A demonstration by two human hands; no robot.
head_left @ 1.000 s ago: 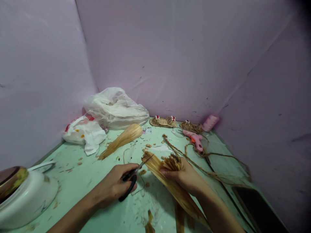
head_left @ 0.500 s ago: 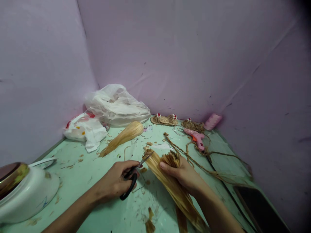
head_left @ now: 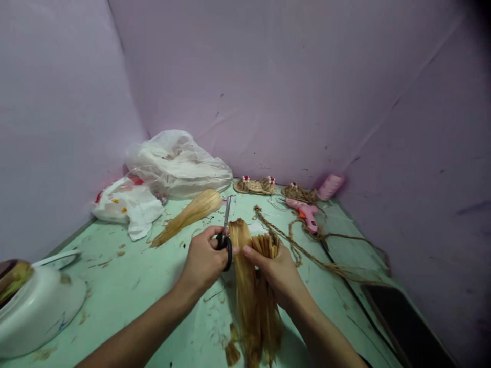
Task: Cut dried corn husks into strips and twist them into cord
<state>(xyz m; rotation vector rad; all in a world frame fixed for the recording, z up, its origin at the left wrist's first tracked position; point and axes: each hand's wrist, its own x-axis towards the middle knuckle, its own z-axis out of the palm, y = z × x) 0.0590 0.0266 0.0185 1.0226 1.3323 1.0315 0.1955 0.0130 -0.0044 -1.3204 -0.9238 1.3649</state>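
Observation:
My left hand (head_left: 204, 257) is closed around the black handles of a pair of scissors (head_left: 226, 225), whose blades point up and away, looking closed. Its fingertips are close to the left edge of a dried corn husk (head_left: 242, 286). In my right hand (head_left: 279, 271) is a folded bundle of husk strips (head_left: 266, 246), and the thumb lies against the single husk beside it. Both husk and bundle hang down toward the near edge of the table. Small husk scraps (head_left: 232, 350) lie below.
Another husk (head_left: 192, 214) lies ahead on the green table (head_left: 161, 306). Plastic bags (head_left: 178, 166) stand against the wall. Small woven slippers (head_left: 255, 185), a pink glue gun (head_left: 303, 210), thread spool (head_left: 330, 187), braided cord (head_left: 284, 236) and phone (head_left: 402, 322) are rightward; a white pot (head_left: 49, 312) is left.
The scissors have turned from pointing at the husk's top end to pointing upward beside it. The husk has swung more upright, and my two hands have come closer together.

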